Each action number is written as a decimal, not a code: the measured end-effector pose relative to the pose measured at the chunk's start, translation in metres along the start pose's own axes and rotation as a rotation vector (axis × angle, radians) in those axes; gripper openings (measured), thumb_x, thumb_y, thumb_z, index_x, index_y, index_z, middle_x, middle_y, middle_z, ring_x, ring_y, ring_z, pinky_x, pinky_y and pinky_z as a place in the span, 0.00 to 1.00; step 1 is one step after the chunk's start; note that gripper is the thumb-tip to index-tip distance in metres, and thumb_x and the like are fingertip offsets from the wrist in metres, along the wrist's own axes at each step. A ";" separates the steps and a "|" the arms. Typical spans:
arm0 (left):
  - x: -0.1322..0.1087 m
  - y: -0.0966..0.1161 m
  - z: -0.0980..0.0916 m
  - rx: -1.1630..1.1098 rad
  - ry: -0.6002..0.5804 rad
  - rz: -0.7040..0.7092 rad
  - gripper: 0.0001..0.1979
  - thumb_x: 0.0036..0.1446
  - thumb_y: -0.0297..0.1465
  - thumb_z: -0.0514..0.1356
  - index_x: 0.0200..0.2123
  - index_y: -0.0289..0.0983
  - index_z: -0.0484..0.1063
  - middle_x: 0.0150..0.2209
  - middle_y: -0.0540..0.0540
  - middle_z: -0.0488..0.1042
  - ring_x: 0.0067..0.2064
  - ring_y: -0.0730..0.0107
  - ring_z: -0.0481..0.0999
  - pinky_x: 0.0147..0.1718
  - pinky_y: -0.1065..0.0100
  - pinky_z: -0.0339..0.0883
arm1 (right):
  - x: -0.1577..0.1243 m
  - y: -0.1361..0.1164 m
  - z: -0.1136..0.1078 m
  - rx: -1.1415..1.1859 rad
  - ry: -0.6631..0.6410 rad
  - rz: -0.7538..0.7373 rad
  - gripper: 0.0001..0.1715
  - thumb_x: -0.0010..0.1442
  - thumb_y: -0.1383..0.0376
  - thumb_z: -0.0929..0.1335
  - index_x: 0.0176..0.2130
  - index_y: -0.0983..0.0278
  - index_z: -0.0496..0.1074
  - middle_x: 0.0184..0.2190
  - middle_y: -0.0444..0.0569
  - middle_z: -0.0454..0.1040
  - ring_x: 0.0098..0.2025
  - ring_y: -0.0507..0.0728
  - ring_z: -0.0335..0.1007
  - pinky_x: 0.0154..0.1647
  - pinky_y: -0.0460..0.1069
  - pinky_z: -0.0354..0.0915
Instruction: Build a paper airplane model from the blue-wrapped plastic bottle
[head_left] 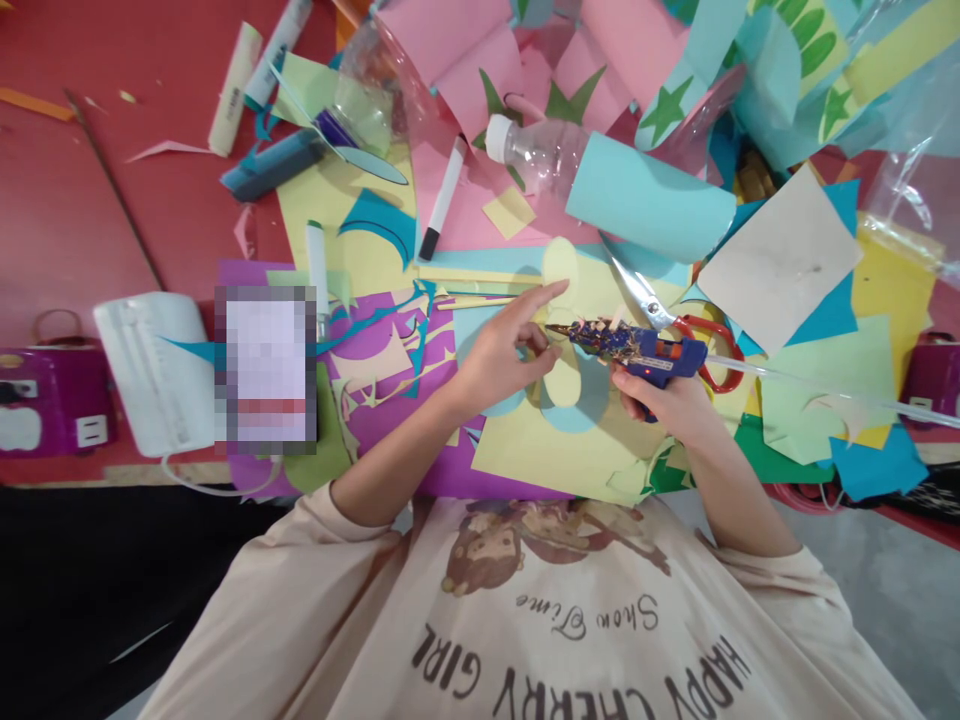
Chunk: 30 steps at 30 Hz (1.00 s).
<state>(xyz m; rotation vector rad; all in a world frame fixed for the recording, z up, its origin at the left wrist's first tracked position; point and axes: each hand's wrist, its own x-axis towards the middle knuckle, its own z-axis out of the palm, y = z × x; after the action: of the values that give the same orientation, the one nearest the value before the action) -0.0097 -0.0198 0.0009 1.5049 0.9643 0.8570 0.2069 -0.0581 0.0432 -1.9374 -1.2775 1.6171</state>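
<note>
In my right hand (675, 405) is a blue hot glue gun (637, 350), its nozzle pointing left and its front crusted with colourful scraps. A clear glue stick (810, 380) sticks out behind it. My left hand (517, 340) holds nothing visible; its index finger stretches to a pale yellow paper oval (561, 262), while the thumb and other fingers sit near the nozzle. Another yellow oval (562, 380) lies just below the nozzle, over light blue paper. Beneath is a pale yellow sheet (525, 450). Scissors (651, 305) with red handles lie behind the glue gun, partly hidden by it.
A plastic bottle (532, 150) wrapped in light blue paper lies ahead, beside a marker (444, 200). Pink paper shapes (465, 40) crowd the far side. To the left are a blurred-out phone-like object (270, 365), a white device (157, 370) and paper offcuts (382, 365). A beige card (780, 260) lies right.
</note>
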 end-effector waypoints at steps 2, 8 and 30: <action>0.000 0.000 0.000 0.003 0.000 0.005 0.31 0.55 0.24 0.59 0.62 0.44 0.61 0.57 0.40 0.68 0.28 0.87 0.70 0.30 0.77 0.70 | 0.000 -0.001 0.000 -0.014 0.004 0.011 0.19 0.50 0.50 0.67 0.24 0.62 0.66 0.13 0.42 0.65 0.17 0.50 0.60 0.20 0.47 0.59; 0.000 0.001 0.000 0.004 0.005 -0.008 0.30 0.55 0.24 0.59 0.62 0.43 0.61 0.56 0.41 0.69 0.28 0.87 0.69 0.29 0.78 0.69 | 0.000 0.000 -0.001 -0.074 0.017 0.034 0.21 0.52 0.50 0.67 0.20 0.62 0.65 0.13 0.43 0.66 0.18 0.50 0.61 0.22 0.47 0.60; 0.000 0.004 -0.002 -0.032 0.010 -0.046 0.30 0.55 0.27 0.59 0.61 0.42 0.62 0.56 0.41 0.70 0.29 0.85 0.72 0.30 0.77 0.69 | -0.006 0.000 -0.005 0.055 0.076 0.024 0.16 0.50 0.54 0.69 0.21 0.62 0.65 0.13 0.41 0.65 0.16 0.49 0.59 0.18 0.45 0.57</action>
<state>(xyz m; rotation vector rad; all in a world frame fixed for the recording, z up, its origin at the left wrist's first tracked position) -0.0113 -0.0187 0.0049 1.4471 0.9849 0.8443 0.2115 -0.0619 0.0483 -1.9693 -1.1728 1.5572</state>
